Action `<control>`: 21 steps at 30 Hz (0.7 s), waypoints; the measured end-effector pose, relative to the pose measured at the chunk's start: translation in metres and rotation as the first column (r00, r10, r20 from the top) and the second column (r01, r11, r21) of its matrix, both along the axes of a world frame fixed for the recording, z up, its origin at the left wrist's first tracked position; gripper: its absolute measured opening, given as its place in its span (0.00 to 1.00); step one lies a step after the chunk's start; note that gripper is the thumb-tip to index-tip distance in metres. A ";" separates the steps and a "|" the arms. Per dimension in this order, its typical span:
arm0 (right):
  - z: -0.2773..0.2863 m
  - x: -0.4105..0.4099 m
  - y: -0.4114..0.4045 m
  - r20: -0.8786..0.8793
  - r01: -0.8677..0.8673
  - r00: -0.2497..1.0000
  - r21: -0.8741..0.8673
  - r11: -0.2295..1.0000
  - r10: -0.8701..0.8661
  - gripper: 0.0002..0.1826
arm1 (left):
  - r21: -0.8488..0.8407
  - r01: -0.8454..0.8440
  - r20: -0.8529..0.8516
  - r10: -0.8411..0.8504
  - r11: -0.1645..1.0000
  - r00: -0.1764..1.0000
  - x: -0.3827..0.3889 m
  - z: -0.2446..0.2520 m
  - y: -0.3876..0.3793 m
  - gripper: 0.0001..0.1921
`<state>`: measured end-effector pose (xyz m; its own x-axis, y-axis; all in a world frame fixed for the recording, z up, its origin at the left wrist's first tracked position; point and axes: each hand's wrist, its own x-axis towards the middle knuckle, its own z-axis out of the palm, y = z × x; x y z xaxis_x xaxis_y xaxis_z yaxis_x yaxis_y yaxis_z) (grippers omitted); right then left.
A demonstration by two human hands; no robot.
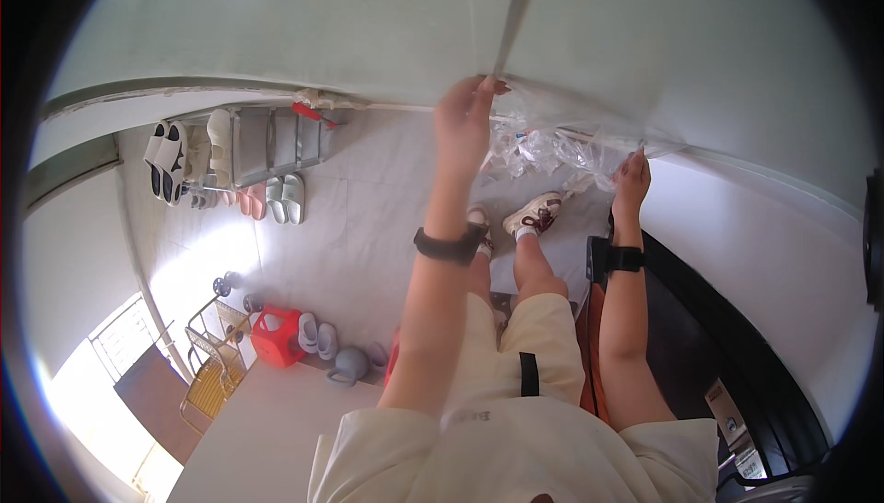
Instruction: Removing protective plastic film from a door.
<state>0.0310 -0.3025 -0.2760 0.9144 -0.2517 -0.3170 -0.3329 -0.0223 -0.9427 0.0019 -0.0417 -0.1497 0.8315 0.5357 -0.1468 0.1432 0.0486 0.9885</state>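
Observation:
My left hand (464, 120) is raised to the pale panel (276, 20) before me, its fingers pinched at the lower end of a dark strip (519, 9). Clear plastic film (573, 113) spreads from there to my right hand (632, 178), lower and to the right, whose fingers are closed on the film's other side. Beneath the film, crumpled clear plastic (535, 151) lies in a heap near my sneakers (535, 213). Both wrists wear black bands; the right one carries a small black box (597, 259).
At left, a metal shoe rack (276, 147) holds slippers and a red-handled tool (307, 111). Pale green slippers (284, 199) lie beside it. A red plastic stool (276, 344), grey clogs (318, 336) and a white table (276, 427) are behind. A black-edged piece of furniture (718, 296) flanks my right.

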 end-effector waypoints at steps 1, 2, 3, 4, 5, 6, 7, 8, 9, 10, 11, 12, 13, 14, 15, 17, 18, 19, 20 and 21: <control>0.001 0.000 0.001 0.057 -0.013 0.998 -0.072 0.997 0.017 0.17 | -0.005 -0.003 -0.001 0.003 1.000 1.000 0.001 0.000 0.000 0.13; -0.010 0.001 -0.006 0.058 -0.012 0.998 -0.072 0.997 0.016 0.17 | -0.004 -0.002 -0.001 0.002 1.000 1.000 0.001 0.000 -0.001 0.13; -0.030 0.004 -0.024 0.128 -0.044 0.989 -0.189 0.981 0.069 0.11 | 0.001 0.005 0.000 -0.005 1.000 1.000 0.004 0.000 -0.004 0.13; -0.033 0.005 -0.024 0.182 -0.078 0.974 -0.297 0.952 0.137 0.10 | 0.017 0.002 -0.008 -0.002 1.000 1.000 0.004 -0.002 -0.004 0.13; -0.035 0.004 -0.026 0.181 -0.078 0.974 -0.295 0.952 0.135 0.10 | 0.019 0.003 -0.009 -0.003 1.000 1.000 0.004 -0.003 -0.004 0.13; -0.021 0.001 -0.011 0.058 -0.056 0.996 -0.133 0.990 0.064 0.11 | 0.015 -0.014 0.000 0.014 1.000 1.000 -0.001 -0.006 0.001 0.12; -0.011 0.001 -0.006 -0.069 0.000 0.998 0.015 1.000 0.001 0.13 | 0.000 -0.020 0.018 0.020 1.000 1.000 -0.001 -0.006 0.001 0.12; -0.012 0.000 -0.005 -0.070 -0.001 0.998 0.017 1.000 0.002 0.13 | 0.002 -0.021 0.017 0.021 1.000 1.000 -0.002 -0.006 0.002 0.12; -0.016 0.001 -0.010 -0.028 -0.025 0.999 -0.032 0.999 0.025 0.13 | -0.007 -0.017 0.023 0.017 1.000 1.000 0.000 -0.005 0.000 0.12; -0.021 0.002 -0.015 0.012 -0.048 0.999 -0.083 0.995 0.049 0.13 | -0.016 -0.013 0.028 0.013 1.000 1.000 0.002 -0.004 -0.002 0.11; -0.027 0.002 -0.020 0.015 -0.044 0.999 -0.086 0.995 0.045 0.13 | -0.020 -0.009 0.031 0.009 1.000 0.999 0.003 -0.003 -0.003 0.11; -0.031 0.003 -0.020 0.100 -0.054 0.992 -0.190 0.980 0.074 0.13 | 0.019 -0.012 0.017 0.012 1.000 1.000 0.003 -0.003 -0.003 0.11; -0.035 0.004 -0.022 0.180 -0.055 0.977 -0.293 0.955 0.112 0.13 | 0.058 -0.014 0.003 0.014 0.998 1.000 0.004 -0.002 -0.004 0.11; -0.036 0.003 -0.027 0.181 -0.052 0.977 -0.296 0.954 0.109 0.13 | 0.055 -0.011 0.004 0.011 0.998 1.000 0.006 -0.002 -0.005 0.11; -0.022 0.000 -0.013 0.084 -0.055 0.994 -0.159 0.986 0.069 0.14 | 0.048 -0.018 0.009 0.018 0.999 1.000 0.002 -0.002 -0.001 0.11; -0.007 -0.001 -0.004 -0.016 -0.035 0.999 -0.030 0.999 0.035 0.14 | 0.033 -0.019 0.019 0.019 0.999 1.000 0.001 -0.004 0.001 0.10; -0.005 0.000 -0.004 -0.024 -0.023 0.999 0.002 1.000 0.023 0.13 | 0.049 -0.036 0.046 0.033 0.998 0.998 0.003 -0.003 0.000 0.10; -0.003 0.001 -0.003 -0.032 -0.011 0.999 0.034 0.999 0.012 0.12 | 0.066 -0.053 0.073 0.048 0.996 0.996 0.004 -0.002 -0.001 0.09; -0.001 0.000 -0.002 -0.032 -0.009 0.999 0.033 0.999 0.010 0.12 | 0.065 -0.051 0.074 0.047 0.997 0.996 0.004 0.000 -0.003 0.09; 0.000 0.000 -0.002 -0.013 0.012 1.000 0.022 1.000 -0.012 0.11 | 0.229 -0.065 0.024 0.061 0.971 0.998 0.004 0.011 -0.007 0.09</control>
